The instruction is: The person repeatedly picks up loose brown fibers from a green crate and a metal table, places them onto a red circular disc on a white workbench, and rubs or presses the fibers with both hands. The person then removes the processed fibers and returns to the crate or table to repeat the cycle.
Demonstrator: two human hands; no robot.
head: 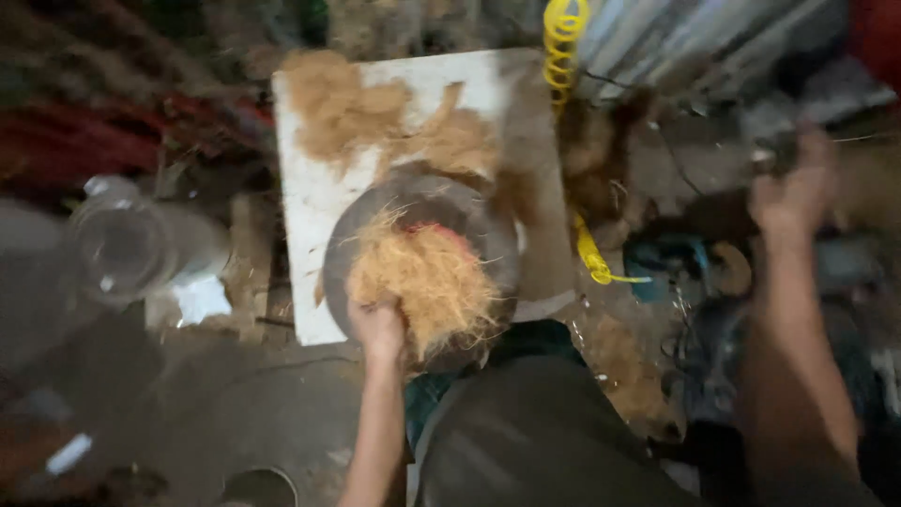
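My left hand point(377, 329) presses coconut fibre point(427, 280) into a dark round pan point(488, 225).
Fingers curl into the fibre; the pan rests on the white board point(310, 188). Right of the board, my blurred right hand point(793, 192): finger state, I cannot tell.

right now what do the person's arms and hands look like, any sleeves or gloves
Both are bare: no gloves, and no sleeves on the forearms in view. The left hand and forearm look slim and plain, with no watch or band visible. The right hand and arm are motion-blurred, so any rings or marks cannot be made out.
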